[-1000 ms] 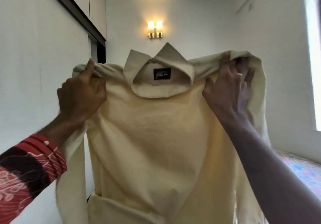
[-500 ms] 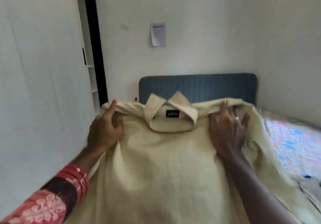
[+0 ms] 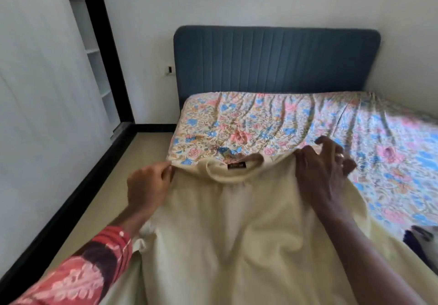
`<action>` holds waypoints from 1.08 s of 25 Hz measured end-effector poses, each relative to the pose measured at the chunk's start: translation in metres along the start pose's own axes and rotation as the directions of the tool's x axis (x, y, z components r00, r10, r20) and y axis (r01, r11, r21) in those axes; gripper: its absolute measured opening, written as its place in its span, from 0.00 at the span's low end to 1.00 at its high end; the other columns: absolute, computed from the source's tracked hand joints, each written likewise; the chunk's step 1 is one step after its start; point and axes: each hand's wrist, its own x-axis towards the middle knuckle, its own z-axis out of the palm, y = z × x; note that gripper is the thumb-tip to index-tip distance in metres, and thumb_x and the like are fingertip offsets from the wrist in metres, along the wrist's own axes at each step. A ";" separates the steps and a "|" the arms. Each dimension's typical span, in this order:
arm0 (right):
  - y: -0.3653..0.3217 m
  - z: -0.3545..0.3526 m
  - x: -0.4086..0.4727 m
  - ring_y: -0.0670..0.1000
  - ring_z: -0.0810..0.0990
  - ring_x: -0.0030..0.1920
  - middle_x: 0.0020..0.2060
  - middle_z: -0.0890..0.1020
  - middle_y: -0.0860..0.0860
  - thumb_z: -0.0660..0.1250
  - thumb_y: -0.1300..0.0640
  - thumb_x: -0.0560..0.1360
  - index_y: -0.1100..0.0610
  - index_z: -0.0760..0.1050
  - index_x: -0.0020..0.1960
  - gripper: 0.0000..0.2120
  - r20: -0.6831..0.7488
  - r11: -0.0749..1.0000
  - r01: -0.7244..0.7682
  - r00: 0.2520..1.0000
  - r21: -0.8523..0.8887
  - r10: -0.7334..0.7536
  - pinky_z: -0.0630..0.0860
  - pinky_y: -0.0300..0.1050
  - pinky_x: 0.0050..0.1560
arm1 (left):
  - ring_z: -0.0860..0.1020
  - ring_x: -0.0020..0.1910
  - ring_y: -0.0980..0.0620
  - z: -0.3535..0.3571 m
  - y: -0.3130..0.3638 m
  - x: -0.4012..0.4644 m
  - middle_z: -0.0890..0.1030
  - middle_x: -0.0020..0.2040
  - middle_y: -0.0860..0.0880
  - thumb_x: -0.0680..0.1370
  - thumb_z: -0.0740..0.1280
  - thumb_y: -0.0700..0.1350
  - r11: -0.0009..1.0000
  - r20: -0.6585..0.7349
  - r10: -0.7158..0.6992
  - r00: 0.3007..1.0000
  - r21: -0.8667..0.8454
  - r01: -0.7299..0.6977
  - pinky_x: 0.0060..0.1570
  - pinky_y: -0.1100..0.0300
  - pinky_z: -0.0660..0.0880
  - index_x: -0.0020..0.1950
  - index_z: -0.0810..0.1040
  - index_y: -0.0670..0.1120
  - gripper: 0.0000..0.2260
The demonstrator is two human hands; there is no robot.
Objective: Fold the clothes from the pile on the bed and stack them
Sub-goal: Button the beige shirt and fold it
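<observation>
barely started imo. cream shirt [image 3: 237, 233] lies unfolded on the bed [image 3: 272, 120] between both hands; left hand [image 3: 148, 184] pinches its shoulder, right hand [image 3: 324, 169] spread loose on the other. no stack visible yet.

Cream shirt [image 3: 237, 233] with black label [image 3: 236, 165]; floral pink-and-blue bedsheet [image 3: 308, 120]; blue ribbed headboard [image 3: 277, 60]; red patterned sleeve [image 3: 78, 274].

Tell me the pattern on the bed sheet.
The bed sheet is floral: pink and blue flowers on a pale ground, seen clearly in the head view.
</observation>
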 end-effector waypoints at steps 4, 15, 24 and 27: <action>0.029 0.096 0.029 0.61 0.83 0.57 0.56 0.84 0.57 0.55 0.40 0.84 0.50 0.79 0.58 0.19 0.704 0.975 0.120 0.709 -0.188 0.049 0.76 0.57 0.61 | 0.79 0.53 0.42 0.104 -0.035 0.058 0.83 0.55 0.48 0.81 0.64 0.52 0.976 0.589 -0.203 0.782 0.059 0.210 0.57 0.42 0.76 0.46 0.82 0.58 0.08; 0.111 0.118 0.040 0.54 0.84 0.41 0.42 0.86 0.56 0.74 0.41 0.76 0.61 0.83 0.47 0.21 0.975 0.981 -0.176 0.191 -0.081 0.114 0.81 0.47 0.44 | 0.77 0.40 0.48 0.117 -0.083 0.027 0.81 0.42 0.47 0.80 0.69 0.54 0.729 0.772 -0.308 0.556 -0.184 0.659 0.41 0.60 0.71 0.49 0.84 0.43 0.14; 0.107 0.109 0.049 0.58 0.79 0.41 0.36 0.81 0.54 0.72 0.43 0.77 0.51 0.77 0.38 0.15 0.628 0.936 -0.327 0.758 0.130 0.177 0.72 0.48 0.39 | 0.77 0.39 0.39 0.119 -0.059 0.069 0.82 0.45 0.36 0.85 0.61 0.47 0.924 0.494 -0.220 0.841 -0.170 0.342 0.36 0.52 0.69 0.50 0.76 0.39 0.13; 0.100 0.103 0.037 0.58 0.82 0.51 0.51 0.84 0.56 0.75 0.42 0.74 0.46 0.77 0.54 0.13 0.697 0.982 -0.186 0.700 -0.029 0.153 0.79 0.56 0.53 | 0.78 0.49 0.39 0.116 -0.049 0.049 0.81 0.57 0.38 0.82 0.68 0.49 0.948 0.533 -0.217 0.818 -0.084 0.306 0.47 0.48 0.73 0.59 0.73 0.44 0.11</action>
